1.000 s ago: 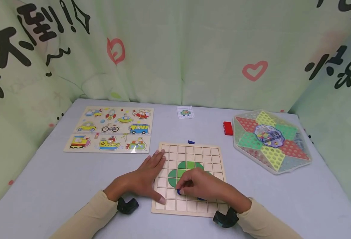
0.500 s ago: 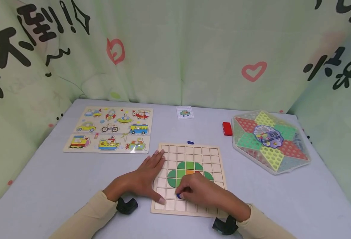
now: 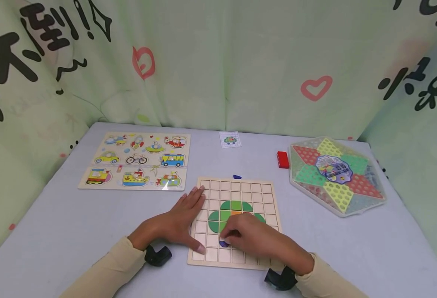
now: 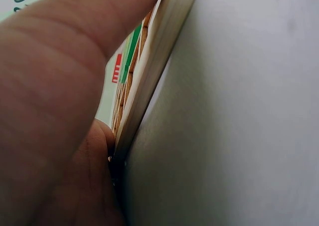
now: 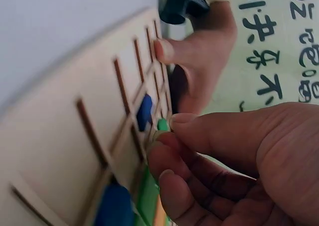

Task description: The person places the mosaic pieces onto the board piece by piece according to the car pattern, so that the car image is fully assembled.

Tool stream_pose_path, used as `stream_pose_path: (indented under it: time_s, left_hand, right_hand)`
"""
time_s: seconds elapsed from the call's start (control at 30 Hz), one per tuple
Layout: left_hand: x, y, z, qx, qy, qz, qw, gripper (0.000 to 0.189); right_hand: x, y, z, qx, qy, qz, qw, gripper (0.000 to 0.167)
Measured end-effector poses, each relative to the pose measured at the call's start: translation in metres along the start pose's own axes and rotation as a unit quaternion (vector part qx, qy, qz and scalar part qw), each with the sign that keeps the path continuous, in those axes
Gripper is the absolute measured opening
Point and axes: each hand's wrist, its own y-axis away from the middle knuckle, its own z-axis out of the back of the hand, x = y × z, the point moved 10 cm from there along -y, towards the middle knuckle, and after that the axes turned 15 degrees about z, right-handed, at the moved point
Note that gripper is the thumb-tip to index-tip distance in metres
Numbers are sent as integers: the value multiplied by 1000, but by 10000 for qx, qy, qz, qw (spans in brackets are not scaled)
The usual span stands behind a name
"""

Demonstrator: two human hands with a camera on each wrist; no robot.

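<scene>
A square wooden grid board (image 3: pixel 257 188) lies before me, with green pieces (image 3: pixel 226 216) and an orange piece (image 3: pixel 236 213) set in its cells. My left hand (image 3: pixel 179 221) rests along its left side, fingers spread, thumb at the lower left corner. The board's edge (image 4: pixel 149 79) runs beside that hand in the left wrist view. My right hand (image 3: pixel 250 236) is over the lower middle, thumb and forefinger close to a blue half-round piece (image 3: pixel 224 243). In the right wrist view that blue piece (image 5: pixel 144 112) sits in a cell, apart from the bent fingers (image 5: pixel 172 161). A second blue piece (image 5: pixel 114 206) lies nearer.
A small blue piece (image 3: pixel 237 176) lies just behind the board. Farther back are a picture card (image 3: pixel 230 140) and a red block (image 3: pixel 283 159). A vehicle puzzle (image 3: pixel 134 161) lies at left, a hexagonal Chinese checkers board (image 3: pixel 337 176) at right. A curtain (image 3: pixel 218 62) hangs behind the table.
My right hand has moved slightly toward me with the blue half-round piece, which now shows in a lower cell with the fingers off it. My left hand has stayed put.
</scene>
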Motion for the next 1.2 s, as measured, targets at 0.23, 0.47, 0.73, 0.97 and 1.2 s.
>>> stream_pose_path:
  time_s: [0.23, 0.47, 0.73, 0.97, 1.2]
  left_hand:
    - [0, -1, 0, -1, -19, 9, 10000, 132]
    - [-1, -3, 2, -6, -41, 28, 10000, 131]
    - [-1, -3, 2, -21, 6, 23, 10000, 132]
    - [0, -3, -3, -40, -11, -7, 10000, 133]
    - [3, -2, -2, -60, 1, 49, 10000, 134]
  right_hand:
    - [-15, 3, 27, -505, -39, -184, 9985, 10]
    - [-32, 5, 47, -1085, 49, -418, 9932, 14]
    - [-53, 5, 71, -1702, 220, -729, 9825, 19]
    - [-76, 3, 86, -1986, 214, -1067, 9740, 21]
    - [-104, -12, 98, -2124, 36, -1344, 9679, 22]
